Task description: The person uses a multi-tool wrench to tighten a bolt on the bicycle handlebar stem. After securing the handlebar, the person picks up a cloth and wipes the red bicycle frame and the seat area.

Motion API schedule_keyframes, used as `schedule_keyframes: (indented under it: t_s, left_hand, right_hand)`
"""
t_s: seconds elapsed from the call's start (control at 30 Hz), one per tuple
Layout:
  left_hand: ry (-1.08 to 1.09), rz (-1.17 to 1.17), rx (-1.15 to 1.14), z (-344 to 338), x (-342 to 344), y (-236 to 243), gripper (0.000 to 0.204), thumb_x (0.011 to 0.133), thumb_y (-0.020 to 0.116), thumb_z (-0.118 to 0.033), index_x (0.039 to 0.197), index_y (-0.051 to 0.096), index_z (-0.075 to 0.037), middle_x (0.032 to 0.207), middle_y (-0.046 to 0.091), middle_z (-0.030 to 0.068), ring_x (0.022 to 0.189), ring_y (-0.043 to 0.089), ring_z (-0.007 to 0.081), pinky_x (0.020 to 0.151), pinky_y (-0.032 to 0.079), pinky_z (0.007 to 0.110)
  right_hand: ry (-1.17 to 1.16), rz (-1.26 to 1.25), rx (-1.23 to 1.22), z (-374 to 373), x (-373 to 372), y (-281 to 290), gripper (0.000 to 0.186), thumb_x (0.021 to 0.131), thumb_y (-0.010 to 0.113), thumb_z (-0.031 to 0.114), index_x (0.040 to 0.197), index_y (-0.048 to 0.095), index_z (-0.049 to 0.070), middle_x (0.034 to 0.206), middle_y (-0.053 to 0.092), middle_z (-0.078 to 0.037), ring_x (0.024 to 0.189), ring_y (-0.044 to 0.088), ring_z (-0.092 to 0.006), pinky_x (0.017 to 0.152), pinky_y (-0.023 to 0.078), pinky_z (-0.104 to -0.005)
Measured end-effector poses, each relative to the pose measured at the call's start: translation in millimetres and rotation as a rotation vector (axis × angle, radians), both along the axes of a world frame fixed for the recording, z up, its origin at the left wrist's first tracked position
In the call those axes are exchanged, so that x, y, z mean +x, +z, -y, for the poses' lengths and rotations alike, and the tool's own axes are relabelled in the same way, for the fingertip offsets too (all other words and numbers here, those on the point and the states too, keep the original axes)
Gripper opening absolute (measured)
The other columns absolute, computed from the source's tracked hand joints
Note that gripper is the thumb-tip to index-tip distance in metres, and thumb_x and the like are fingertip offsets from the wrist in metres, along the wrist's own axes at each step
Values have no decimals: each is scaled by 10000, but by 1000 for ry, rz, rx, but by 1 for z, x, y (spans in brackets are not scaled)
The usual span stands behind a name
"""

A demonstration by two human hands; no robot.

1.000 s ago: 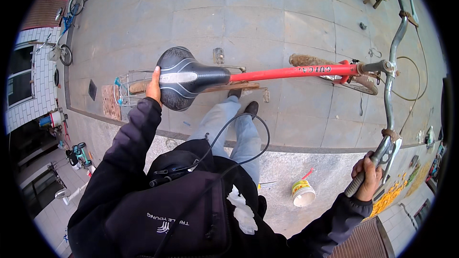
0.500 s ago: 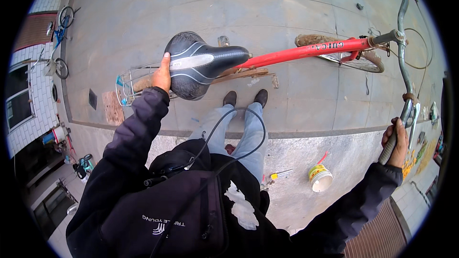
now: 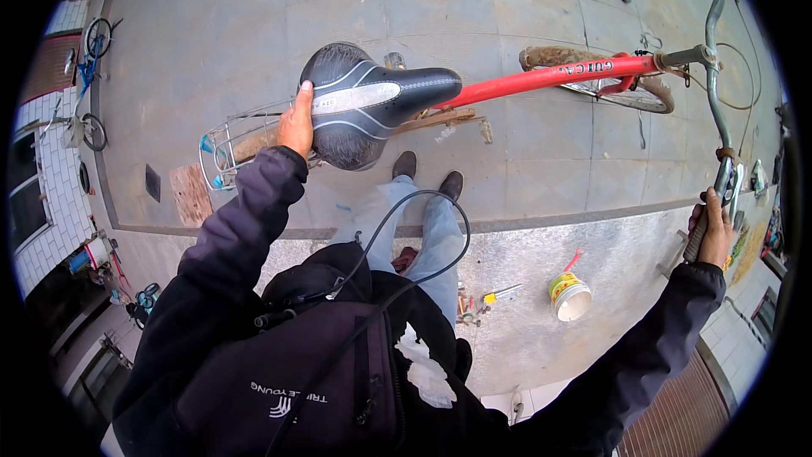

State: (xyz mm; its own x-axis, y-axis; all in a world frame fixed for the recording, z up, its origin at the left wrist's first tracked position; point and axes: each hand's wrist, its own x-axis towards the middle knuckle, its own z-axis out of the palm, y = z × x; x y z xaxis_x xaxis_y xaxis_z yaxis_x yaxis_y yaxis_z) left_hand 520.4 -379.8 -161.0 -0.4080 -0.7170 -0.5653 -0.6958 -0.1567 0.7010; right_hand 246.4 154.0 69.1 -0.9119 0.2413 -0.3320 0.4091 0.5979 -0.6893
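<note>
A red bicycle [image 3: 550, 78] stands in front of me on grey paving. My left hand [image 3: 297, 123] rests on the rear edge of its black and grey saddle [image 3: 368, 101], fingers against the saddle's side. My right hand [image 3: 712, 228] is closed around the near handlebar grip [image 3: 700, 241], next to the brake lever. The handlebar [image 3: 717, 76] curves away toward the top right. A wire rear basket [image 3: 228, 140] sticks out behind the saddle, left of my left hand. My two feet [image 3: 427, 173] stand just below the frame.
An empty paper cup [image 3: 568, 296] and small tools [image 3: 491, 298] lie on the speckled step by my legs. A brown board [image 3: 189, 195] lies on the paving at left. Other bicycles [image 3: 91, 59] lean by a tiled wall at far left. A dark cable hangs from my chest.
The bicycle has shifted right and upward in view, the saddle now nearer the middle. Both hands kept their hold on saddle and handlebar grip. The cup appears further left of my right arm.
</note>
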Motion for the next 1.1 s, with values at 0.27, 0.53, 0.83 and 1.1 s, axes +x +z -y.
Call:
schedule_keyframes:
  t_s: [0.27,0.53,0.83,1.1]
  left_hand:
    - [-135,58,-205,2,-3,4,833,885,365,-650,1151,566,112,1138,587,294,1111,542,372,974,373,382]
    - [-218,253,-373,8,-29,16,841,860,432,-629,1273,443,104,1218,518,339,1187,482,435,1014,352,414]
    - [-157,331,-559,-20,-38,21,783,881,414,-608,1267,453,72,1210,521,337,1177,486,442,1010,362,433]
    - [-242,399,-745,-33,-45,31,639,931,394,-502,1301,447,16,1242,480,313,1146,473,463,990,370,484]
  right_hand:
    - [59,-38,-52,-4,-3,0,345,853,671,374,900,602,39,637,556,-19,507,496,-87,475,378,-217]
    - [121,-44,-111,-5,-5,-2,360,843,681,393,874,591,45,636,561,-25,516,510,-88,482,407,-222]
    - [136,-18,-262,-21,-3,-5,443,868,628,463,906,607,22,652,568,-36,531,512,-90,493,407,-215]
    - [-104,-61,-394,-47,41,-18,449,906,541,500,736,563,84,545,499,5,381,375,-69,362,243,-227]
